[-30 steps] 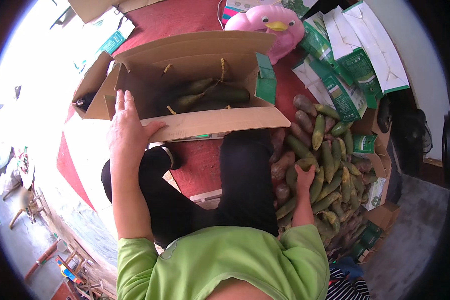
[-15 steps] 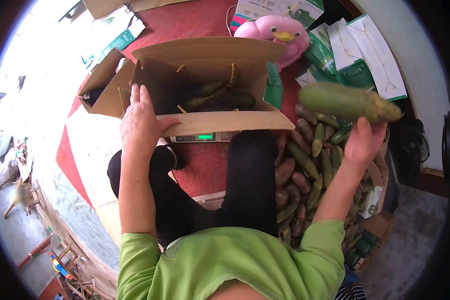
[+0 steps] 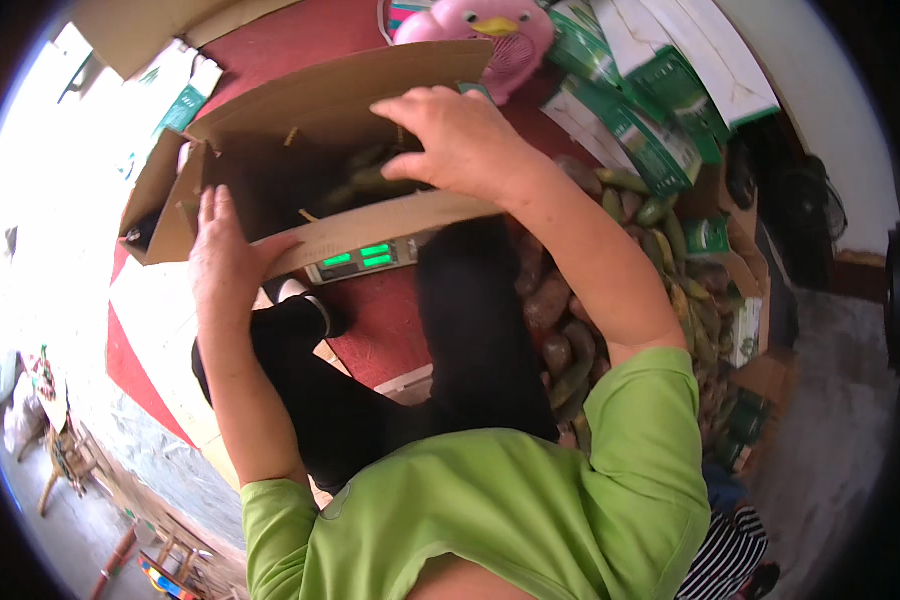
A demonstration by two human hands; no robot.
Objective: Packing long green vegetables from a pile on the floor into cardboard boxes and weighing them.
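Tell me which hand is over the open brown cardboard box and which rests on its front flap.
The right hand hovers over the open brown cardboard box; the left hand lies flat on its front flap.

Red floor mat [image 3: 380, 330]; pale wall [image 3: 820, 110] right; bright daylight left

Open brown cardboard box [image 3: 300, 150] on a scale, flaps up, dark green mangoes [image 3: 370, 180] inside.
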